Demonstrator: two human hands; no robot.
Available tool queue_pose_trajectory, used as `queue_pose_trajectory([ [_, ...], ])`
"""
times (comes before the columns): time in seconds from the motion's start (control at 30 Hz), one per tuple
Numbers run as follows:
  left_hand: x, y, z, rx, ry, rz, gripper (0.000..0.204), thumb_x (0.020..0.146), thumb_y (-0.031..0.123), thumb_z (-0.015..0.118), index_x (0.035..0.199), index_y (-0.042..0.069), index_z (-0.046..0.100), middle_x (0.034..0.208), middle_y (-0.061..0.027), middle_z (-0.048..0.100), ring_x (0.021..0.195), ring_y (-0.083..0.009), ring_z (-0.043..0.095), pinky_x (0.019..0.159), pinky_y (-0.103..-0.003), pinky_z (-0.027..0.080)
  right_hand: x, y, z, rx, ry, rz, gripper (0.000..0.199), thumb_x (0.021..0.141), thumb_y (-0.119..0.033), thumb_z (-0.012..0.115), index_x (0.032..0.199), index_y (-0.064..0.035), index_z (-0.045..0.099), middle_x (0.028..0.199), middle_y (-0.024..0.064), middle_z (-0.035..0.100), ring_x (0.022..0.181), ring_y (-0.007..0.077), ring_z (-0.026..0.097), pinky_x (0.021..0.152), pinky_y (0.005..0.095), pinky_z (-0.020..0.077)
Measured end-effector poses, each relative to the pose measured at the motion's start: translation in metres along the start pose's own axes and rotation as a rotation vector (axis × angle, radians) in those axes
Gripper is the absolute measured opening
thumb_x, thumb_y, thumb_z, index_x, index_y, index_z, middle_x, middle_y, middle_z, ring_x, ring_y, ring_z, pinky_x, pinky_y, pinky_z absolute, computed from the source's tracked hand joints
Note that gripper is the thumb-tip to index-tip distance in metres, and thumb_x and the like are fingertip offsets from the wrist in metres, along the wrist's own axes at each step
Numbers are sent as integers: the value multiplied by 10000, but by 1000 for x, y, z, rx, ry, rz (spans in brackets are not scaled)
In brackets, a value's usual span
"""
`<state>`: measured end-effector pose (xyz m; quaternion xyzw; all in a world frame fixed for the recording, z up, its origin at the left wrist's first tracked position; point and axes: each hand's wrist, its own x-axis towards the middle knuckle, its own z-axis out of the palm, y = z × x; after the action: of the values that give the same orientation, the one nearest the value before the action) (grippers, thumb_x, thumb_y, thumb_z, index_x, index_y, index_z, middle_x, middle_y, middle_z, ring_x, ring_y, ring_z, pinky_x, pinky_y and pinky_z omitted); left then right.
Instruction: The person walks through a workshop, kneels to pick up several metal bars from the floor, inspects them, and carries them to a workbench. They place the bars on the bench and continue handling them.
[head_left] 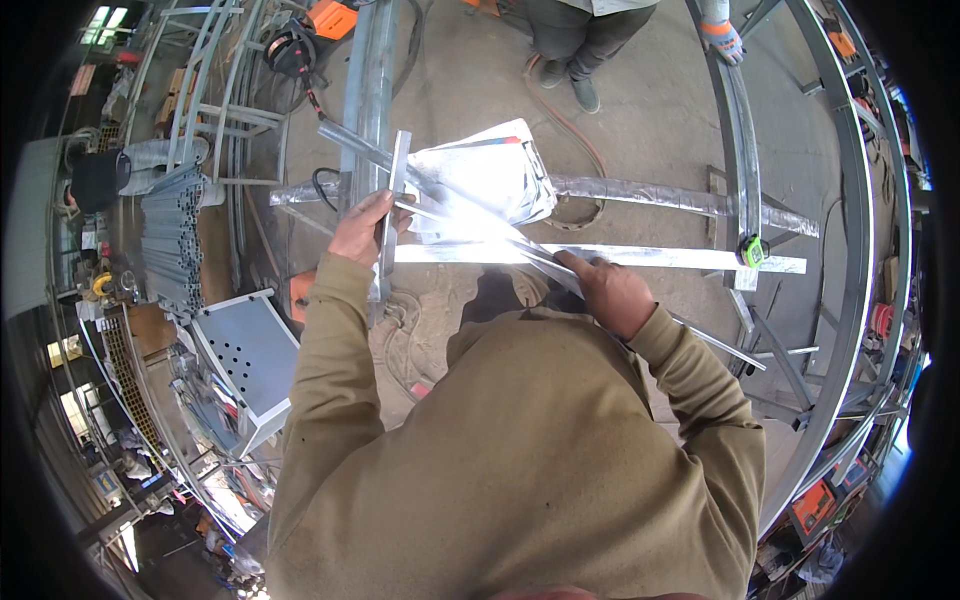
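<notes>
My left hand (362, 228) is closed around a short, flat metal bar (401, 160), its thumb and fingers pinching it near the middle. A thin metal strip runs off to the right from that grip; whether it joins the bar I cannot tell. Slanting from upper left to lower right, a long grey metal tube (462, 196) passes in front of me. My right hand (612, 293) is wrapped over its lower part. Strong glare washes out the tube's middle and the stack of white sheets (530, 170) behind it. A flat bright metal bar (650, 256) lies crosswise beneath.
A green tape measure (750, 251) sits at the right on a metal rail (743, 140). Beyond, a co-worker's gloved hand (722, 40) rests on that rail. Steel frames (855, 200) stand at right; a grey perforated box (245, 350) and bundled tubes (172, 235) at left. Hoses cross the floor.
</notes>
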<state>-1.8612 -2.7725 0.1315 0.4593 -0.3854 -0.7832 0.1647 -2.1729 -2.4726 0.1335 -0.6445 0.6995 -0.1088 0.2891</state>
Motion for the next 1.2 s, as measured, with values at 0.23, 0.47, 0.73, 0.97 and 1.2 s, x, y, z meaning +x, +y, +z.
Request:
queue_pose_trajectory([
  [0.23,0,16,-12,9,-22,-5,372,1025,284,645,1214,-36,646,1116,-125,698,913,-190,658,932,-372,552,17,-12,5,-6,16,-15,514,958,-172,593,1463,-213,505,917,165,670,782,319,712,664,430,582],
  [0.47,-2,26,-19,47,-10,19,347,1027,291,646,1155,-31,669,1013,-89,690,782,-166,617,883,-416,578,28,-21,7,2,-30,3,524,939,-179,619,1450,-218,510,887,159,669,783,325,712,663,442,577],
  [0.73,-2,31,-19,52,16,37,313,1037,288,638,1128,-10,666,1032,-75,685,809,-162,635,878,-424,585,39,-23,7,24,42,-74,475,986,-100,505,1457,-161,496,786,200,674,675,371,690,605,475,557],
  [0.97,6,27,-26,-32,-49,7,269,1048,242,612,1174,9,657,1075,-94,715,939,-209,676,857,-480,629,40,-22,1,26,101,-101,472,974,-89,522,1441,-153,501,767,207,670,668,372,686,597,478,550],
  [1.2,7,26,-19,-11,-49,33,286,1051,262,612,1163,2,655,1046,-88,698,867,-182,646,842,-407,607,40,-16,4,54,88,-85,455,965,-90,534,1414,-159,503,769,208,672,689,388,686,620,495,550],
])
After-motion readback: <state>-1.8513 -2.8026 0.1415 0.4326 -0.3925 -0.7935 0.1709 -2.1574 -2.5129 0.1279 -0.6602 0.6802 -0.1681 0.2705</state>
